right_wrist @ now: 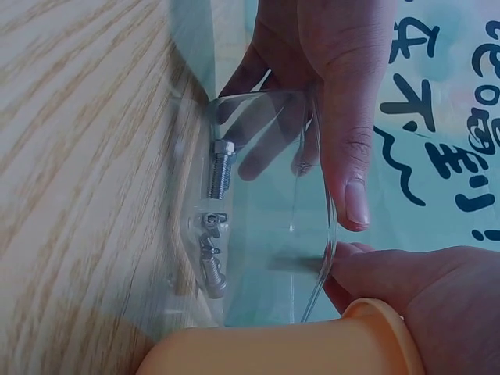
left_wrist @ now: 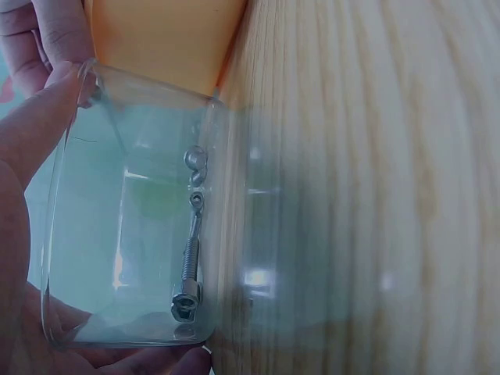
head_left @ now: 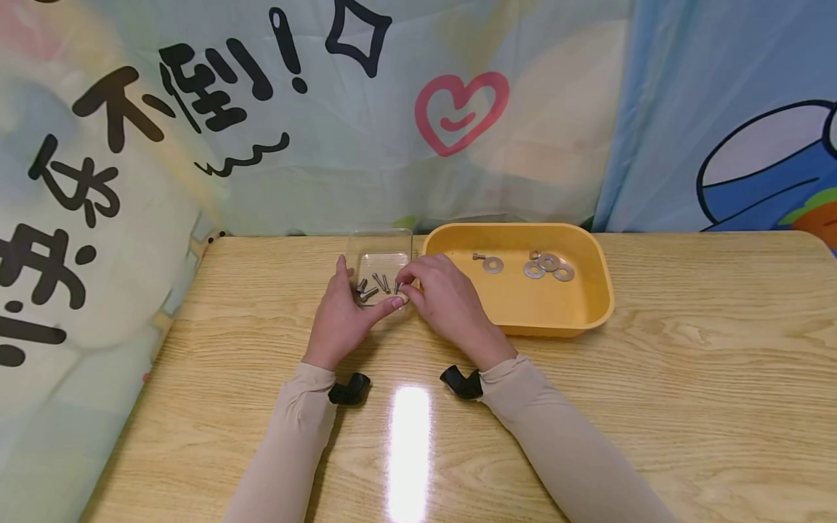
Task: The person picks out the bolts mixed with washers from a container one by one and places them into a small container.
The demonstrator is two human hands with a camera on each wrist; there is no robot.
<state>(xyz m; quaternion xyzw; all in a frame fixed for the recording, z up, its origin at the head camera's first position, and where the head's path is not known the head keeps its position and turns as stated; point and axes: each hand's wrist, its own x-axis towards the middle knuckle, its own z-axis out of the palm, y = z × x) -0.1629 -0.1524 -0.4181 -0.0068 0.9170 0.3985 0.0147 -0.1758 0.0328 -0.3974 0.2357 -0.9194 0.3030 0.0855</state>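
Note:
My left hand holds a small clear plastic box from its left side. The thumb lies along the near rim, and in the right wrist view the fingers spread behind the far wall. Thick bolts and thinner screws lie on the box's floor. Over the right rim, my right hand brings thumb and forefinger together and pinches a small screw at the fingertips. That screw is largely hidden by the fingers in both wrist views.
A yellow plastic tray stands directly to the right of the box. Several flat washers and a small bolt lie in it. The wooden table ends at a printed cloth behind.

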